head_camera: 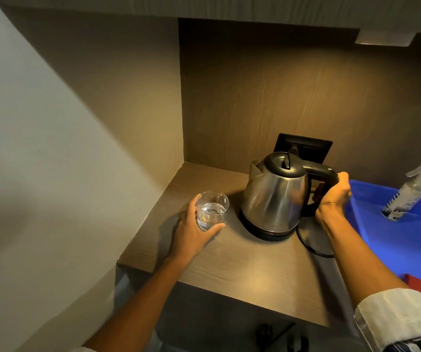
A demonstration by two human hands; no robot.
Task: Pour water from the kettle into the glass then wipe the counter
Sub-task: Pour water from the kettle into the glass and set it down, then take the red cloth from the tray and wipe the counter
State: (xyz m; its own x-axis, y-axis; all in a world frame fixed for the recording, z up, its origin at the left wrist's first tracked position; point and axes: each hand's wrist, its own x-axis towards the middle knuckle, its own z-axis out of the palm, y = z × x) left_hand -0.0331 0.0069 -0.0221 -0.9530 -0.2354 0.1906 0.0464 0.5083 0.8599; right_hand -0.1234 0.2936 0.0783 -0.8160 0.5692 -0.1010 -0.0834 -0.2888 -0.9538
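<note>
Kettle (275, 196) upright on base, right hand (334, 196) clenched round handle; left hand (194, 229) grasping part-filled glass (212, 210) near counter's (255, 275) left edge.

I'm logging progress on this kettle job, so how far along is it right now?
Pouring looks done: the glass holds water and the kettle sits upright on its base. In hand: the left hand grips the glass on the counter, the right hand holds the kettle handle. Left: wiping the counter; the spray bottle in the blue tray lies untouched.
</note>
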